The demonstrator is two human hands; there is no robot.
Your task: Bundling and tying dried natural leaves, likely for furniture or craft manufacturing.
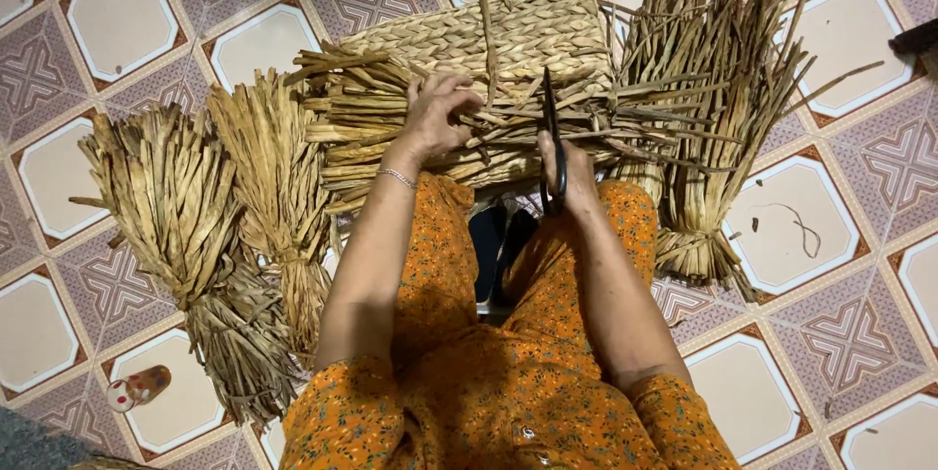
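Dark scissors (pixel 554 143) upright over a woven, tan straw basket (pixel 508 40) with loose strands across the lap

The woven mat (pixel 489 40) at the far centre is plaited dried grass, tan and matt, with a rough braided texture. The loose strands (pixel 410 113) across it and the tied bundles at the left (pixel 186 226) and right (pixel 703 79) are the same dry, fibrous straw, dull and coarse. The scissors (pixel 554 143) in the right hand (pixel 572 172) look like dark metal with a faint sheen. The left hand (pixel 435 118) wears a thin shiny metal bracelet (pixel 398 177). The orange garment (pixel 489 382) is soft printed cloth. The floor (pixel 831 333) is smooth, slightly glossy patterned tile.
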